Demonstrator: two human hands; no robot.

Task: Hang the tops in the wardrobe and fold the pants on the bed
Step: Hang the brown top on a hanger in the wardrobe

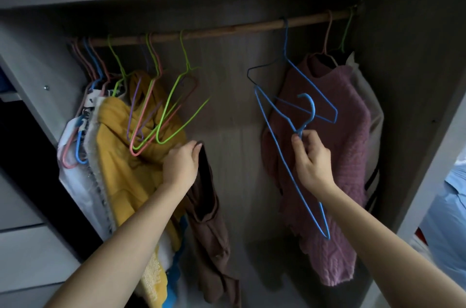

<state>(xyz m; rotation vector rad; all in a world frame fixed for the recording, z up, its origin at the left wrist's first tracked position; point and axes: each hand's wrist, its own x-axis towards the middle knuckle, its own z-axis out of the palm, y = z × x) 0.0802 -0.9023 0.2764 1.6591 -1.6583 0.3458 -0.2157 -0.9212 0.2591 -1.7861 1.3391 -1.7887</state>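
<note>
I face the open wardrobe with its wooden rail [227,28]. My left hand [180,165] grips a brown top [210,227] by its upper edge; the cloth hangs down limp below the hand. My right hand [311,158] pinches a blue wire hanger [290,156] just under its hook, off the rail and tilted, its frame slanting down past my wrist. A second blue hanger [312,92] hangs bare on the rail behind it. A pink knitted top [332,156] hangs at the right. A yellow top [121,156] hangs at the left.
Several bare green, pink and purple hangers [161,110] cluster on the rail's left part over the yellow top. White and patterned garments [80,156] hang at the far left. The wardrobe side panel [416,105] stands at the right, with light blue fabric [451,219] beyond it.
</note>
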